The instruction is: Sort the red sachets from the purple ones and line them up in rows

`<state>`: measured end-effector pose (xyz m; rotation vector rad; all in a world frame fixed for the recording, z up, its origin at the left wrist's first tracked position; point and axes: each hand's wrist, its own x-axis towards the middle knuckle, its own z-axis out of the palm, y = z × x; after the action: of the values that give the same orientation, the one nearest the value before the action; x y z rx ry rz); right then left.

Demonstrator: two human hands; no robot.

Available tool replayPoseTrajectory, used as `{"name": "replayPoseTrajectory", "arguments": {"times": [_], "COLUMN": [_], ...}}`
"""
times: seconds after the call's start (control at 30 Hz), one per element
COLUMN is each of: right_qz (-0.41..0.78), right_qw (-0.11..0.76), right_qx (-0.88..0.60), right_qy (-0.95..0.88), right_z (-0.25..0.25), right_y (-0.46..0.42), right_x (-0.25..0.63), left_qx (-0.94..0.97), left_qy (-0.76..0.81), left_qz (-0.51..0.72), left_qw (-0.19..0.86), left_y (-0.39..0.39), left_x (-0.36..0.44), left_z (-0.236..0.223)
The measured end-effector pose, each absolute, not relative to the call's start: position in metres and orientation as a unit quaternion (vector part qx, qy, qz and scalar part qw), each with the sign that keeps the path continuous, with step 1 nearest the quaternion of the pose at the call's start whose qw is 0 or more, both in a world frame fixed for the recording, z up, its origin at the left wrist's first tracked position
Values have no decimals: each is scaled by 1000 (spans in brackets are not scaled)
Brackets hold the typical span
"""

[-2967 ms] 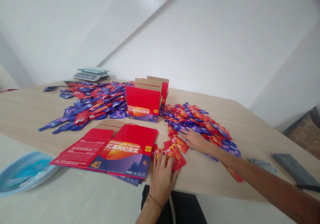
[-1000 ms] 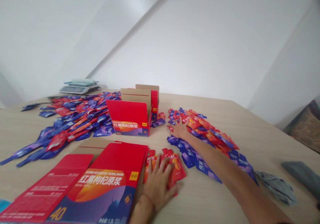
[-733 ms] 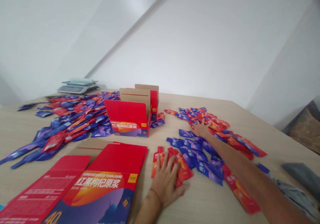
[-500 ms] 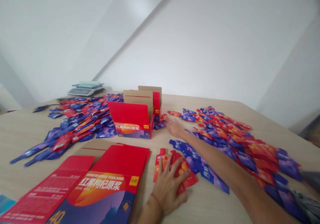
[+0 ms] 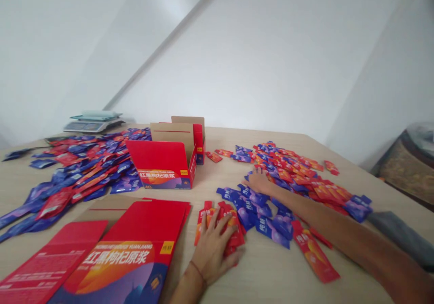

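Red foil sachets with orange prints, a small fanned stack (image 5: 228,231), lie flat on the pale wood-grain worktop (image 5: 271,277) under the left hand (image 5: 213,250), whose grip is wide: fingers spread and palm pressed down on the stack, closed on nothing. The stack sits directly beneath the fingertips, near the front edge of the worktop, just right of the flattened red and purple printed cartons (image 5: 129,250) that lie in a pile. The right hand (image 5: 259,182) is stretched further out, palm down, its grip loose and open, resting on the near edge of the broad spread of mixed red and purple sachets (image 5: 298,173) that covers the right half of the worktop; whether its fingertips pinch any single sachet cannot be told. Between the two hands lies a cluster of purple sachets (image 5: 257,209), touching the red stack on its right side and running under the right forearm. One long red sachet (image 5: 313,256) lies apart, just in front of that forearm. Behind the left hand stands an open red cardboard carton with brown inner flaps (image 5: 166,164), upright, well apart from both hands. To its left is a second large heap of purple and red sachets (image 5: 77,173), and behind that, at the far edge, a grey weighing scale (image 5: 92,121). A dark grey cloth (image 5: 400,236) lies at the right.
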<state>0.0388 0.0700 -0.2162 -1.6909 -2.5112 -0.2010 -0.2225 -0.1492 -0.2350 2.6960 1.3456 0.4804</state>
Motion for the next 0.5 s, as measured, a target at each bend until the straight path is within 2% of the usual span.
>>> {"name": "replayPoseTrajectory", "arguments": {"times": [0.13,0.23,0.4,0.5], "right_qz": [8,60,-40,-52], "right_qw": [42,30,8,-22], "right_qx": [-404,-329,-424,-477], "right_qy": [-914,-942,-905,-877], "right_z": [-221,-238,-251,-244], "right_y": [16,-4,0,-2], "right_x": [18,10,42,51], "left_qx": [860,847,820,807], "left_qy": [482,507,555,574], "left_qz": [167,148,133,130], "left_qw": [21,55,52,50], "left_y": [-155,-164,-154,-123], "left_x": [-222,-219,-217,-215], "left_z": [-232,-238,-249,-249]}}
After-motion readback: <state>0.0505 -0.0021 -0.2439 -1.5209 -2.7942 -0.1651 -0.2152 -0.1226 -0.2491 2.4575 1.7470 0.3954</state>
